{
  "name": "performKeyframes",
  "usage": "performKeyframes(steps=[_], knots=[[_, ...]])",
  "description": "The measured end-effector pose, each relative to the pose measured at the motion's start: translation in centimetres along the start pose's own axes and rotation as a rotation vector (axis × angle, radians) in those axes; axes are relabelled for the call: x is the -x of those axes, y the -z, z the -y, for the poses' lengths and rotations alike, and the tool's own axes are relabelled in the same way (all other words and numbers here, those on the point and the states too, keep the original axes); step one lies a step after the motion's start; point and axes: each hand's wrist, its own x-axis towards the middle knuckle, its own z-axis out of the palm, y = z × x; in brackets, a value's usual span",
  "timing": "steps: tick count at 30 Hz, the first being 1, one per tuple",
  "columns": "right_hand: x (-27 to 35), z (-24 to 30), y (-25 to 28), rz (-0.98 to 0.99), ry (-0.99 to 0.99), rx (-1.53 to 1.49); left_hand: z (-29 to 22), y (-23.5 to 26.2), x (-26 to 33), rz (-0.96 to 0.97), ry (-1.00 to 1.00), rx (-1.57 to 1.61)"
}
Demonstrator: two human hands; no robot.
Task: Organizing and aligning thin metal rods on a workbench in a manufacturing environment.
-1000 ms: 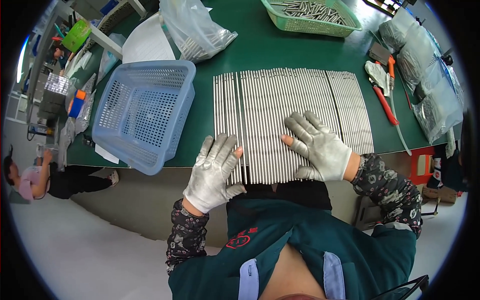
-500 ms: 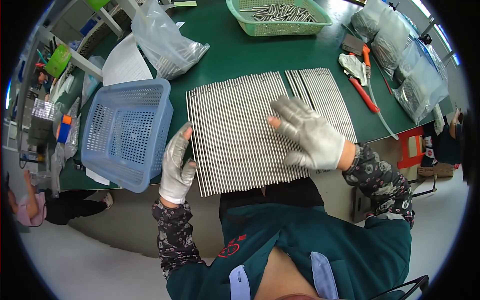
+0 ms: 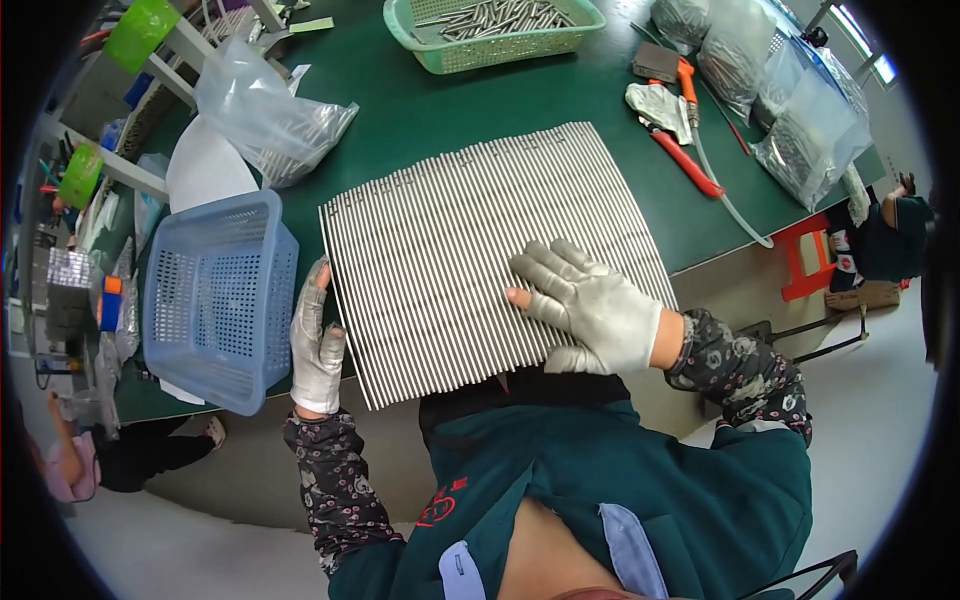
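Metal rods (image 3: 430,280) in a row on desk (image 3: 400,90), past near edge. Right hand (image 3: 590,315) flat on top, left hand (image 3: 318,350) at left side, both grips released. Green basket (image 3: 500,55): metal pins (image 3: 510,18). Clear bag (image 3: 240,90): metal pieces (image 3: 305,140).

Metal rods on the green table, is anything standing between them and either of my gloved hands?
Nothing visible. The right hand lies on the metal rods; the left hand is beside their left edge, with no object between. The blue basket is farther left, beyond that hand.
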Motion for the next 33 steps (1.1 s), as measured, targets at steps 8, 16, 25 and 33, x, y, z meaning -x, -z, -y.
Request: performKeyframes(steps=[8, 16, 25, 33], knots=[[7.3, -2.1, 2.0, -0.181, -0.304, -0.127, 0.7, -0.1, -0.1, -0.03, 0.035, -0.026], [9.7, -5.8, 1.8, -0.505, -0.659, -0.055, 1.0, 0.4, -0.1, -0.038, -0.003, -0.022], [6.6, -3.9, 2.1, -0.366, -0.797, 0.019, 0.8, 0.6, 0.3, -0.014, 0.025, -0.065], [7.1, -4.5, 1.3, -0.419, -0.676, 0.026, 1.3, 0.7, 0.5, -0.027, 0.015, -0.04]])
